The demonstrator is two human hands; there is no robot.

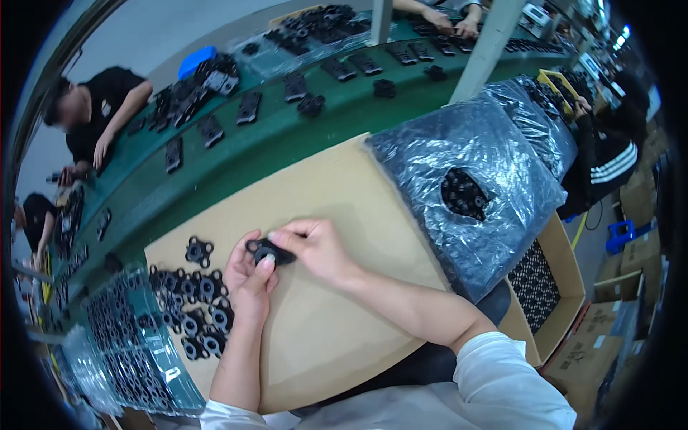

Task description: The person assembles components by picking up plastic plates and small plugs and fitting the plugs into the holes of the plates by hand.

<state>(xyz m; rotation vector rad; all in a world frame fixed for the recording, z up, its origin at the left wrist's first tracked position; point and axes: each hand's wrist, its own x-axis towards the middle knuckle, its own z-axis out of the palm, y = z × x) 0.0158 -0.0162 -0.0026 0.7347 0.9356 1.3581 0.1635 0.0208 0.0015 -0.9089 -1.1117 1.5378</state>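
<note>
Over a brown cardboard sheet (337, 337), my left hand (245, 283) and my right hand (322, 251) come together around a small black plastic part (265, 251) with rounded lobes. The left fingers support it from below, its thumb pressed on the part. My right thumb and fingers pinch its right end, covering some of it. Left of my hands, several similar black parts with ringed holes (190, 325) lie clustered on the cardboard. One lobed part (198, 251) rests just above that cluster.
A green conveyor (236, 158) carries black parts beyond the cardboard. At right lies a clear plastic bag (416, 186) of black parts, above an open carton (567, 301). A clear tray (175, 383) of parts stands at left. Other people work along the conveyor.
</note>
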